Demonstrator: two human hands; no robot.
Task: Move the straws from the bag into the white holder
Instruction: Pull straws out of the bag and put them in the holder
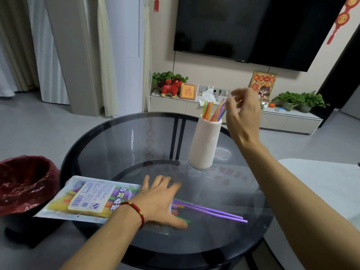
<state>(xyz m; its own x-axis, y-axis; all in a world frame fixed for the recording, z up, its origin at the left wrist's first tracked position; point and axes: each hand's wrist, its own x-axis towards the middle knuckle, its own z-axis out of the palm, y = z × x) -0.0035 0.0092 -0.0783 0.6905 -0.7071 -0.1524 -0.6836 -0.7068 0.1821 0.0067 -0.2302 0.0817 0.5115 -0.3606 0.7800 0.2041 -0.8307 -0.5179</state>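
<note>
The straw bag (87,199), clear plastic with a printed label, lies flat at the near left of the round glass table (116,145). My left hand (159,201) rests palm-down on the bag's right end, fingers spread. Two purple straws (214,212) stick out from under that hand onto the glass, with green and red tips beside them. The white ribbed holder (204,145) stands upright further back and holds several coloured straws (209,112). My right hand (243,115) hovers just right of the straw tops, blurred, fingers loosely apart, thumb tip beside a purple straw.
A bin with a red liner (25,182) stands on the floor left of the table. A white surface (321,182) adjoins the table on the right. A low TV cabinet with plants and ornaments runs along the far wall.
</note>
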